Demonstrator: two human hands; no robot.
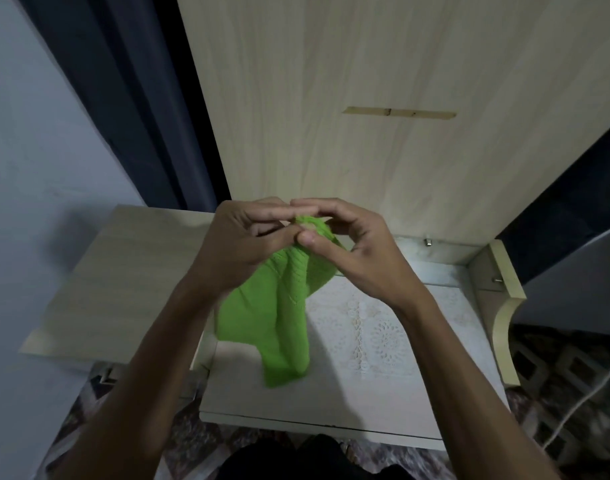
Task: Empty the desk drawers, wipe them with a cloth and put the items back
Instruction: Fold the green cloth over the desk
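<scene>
Nearest the camera I see dark clothing (282, 459) at the bottom edge, with patterned carpet (538, 358) around it. A pale cord (587, 403) runs across the carpet at lower right.

Both forearms reach up from the bottom of view and meet over the open drawer (331, 424), which is pulled out towards me. Its floor carries a white lace-patterned liner (376, 327). I can make out no other items in the part of the drawer that shows.

Left hand (234, 247): fingers curled, thumb and fingertips pinching the top of the green cloth (279, 317). Right hand (362, 251): fingers bent inward, thumb pressing the same bunched top edge from the other side. The two hands touch at the fingertips. The cloth hangs down from that pinch, loose and folded on itself, its lower end above the left part of the liner; I cannot tell whether it touches.

Left of the drawer, a light wood board (123, 278) lies flat. Right of it, a curved wooden side panel (507, 306).

Beyond the hands a tall light wood panel (331, 98) stands upright, with a slot-shaped mark (398, 112) in it. Far left: dark curtain (134, 98), then pale wall (30, 150).
</scene>
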